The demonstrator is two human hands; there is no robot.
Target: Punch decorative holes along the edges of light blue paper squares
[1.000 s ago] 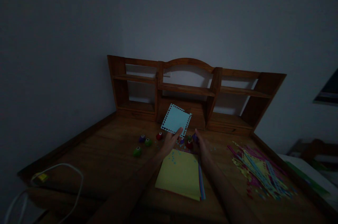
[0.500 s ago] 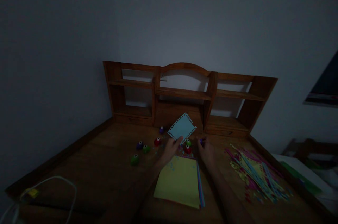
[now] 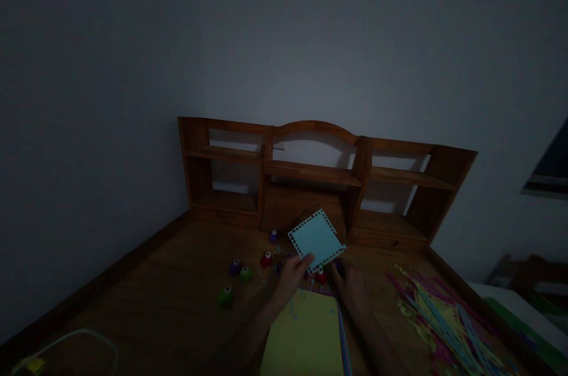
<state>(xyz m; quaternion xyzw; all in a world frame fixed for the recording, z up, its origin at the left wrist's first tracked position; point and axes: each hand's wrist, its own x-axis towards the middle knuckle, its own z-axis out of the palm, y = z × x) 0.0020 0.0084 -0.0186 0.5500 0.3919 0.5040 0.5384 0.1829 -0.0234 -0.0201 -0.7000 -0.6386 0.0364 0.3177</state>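
My left hand (image 3: 291,276) is closed on the lower corner of a light blue sheet of paper (image 3: 316,239), pinched under the thumb. Small holes run along the edges of this sheet. My right hand (image 3: 352,288) is curled round a purple craft punch (image 3: 339,266), close to the sheet's right corner; fingers partly cover it. Between the hands, under the sheet's lower edge, sits a red craft punch (image 3: 320,276). Nearer to me lies a stack of coloured paper (image 3: 306,329), yellow on top, with small blue bits scattered on it.
Several more punches stand to the left, among them a red punch (image 3: 266,259), a green punch (image 3: 225,296) and a purple punch (image 3: 273,236). Paper strips (image 3: 444,317) pile up at the right. A wooden shelf (image 3: 310,172) backs the desk. A white cable (image 3: 84,331) lies front left.
The view has tilted up, so everything sits lower. The blue sheet has shifted right and turned a little, bringing its right corner nearer my right hand. Both hands keep their hold.
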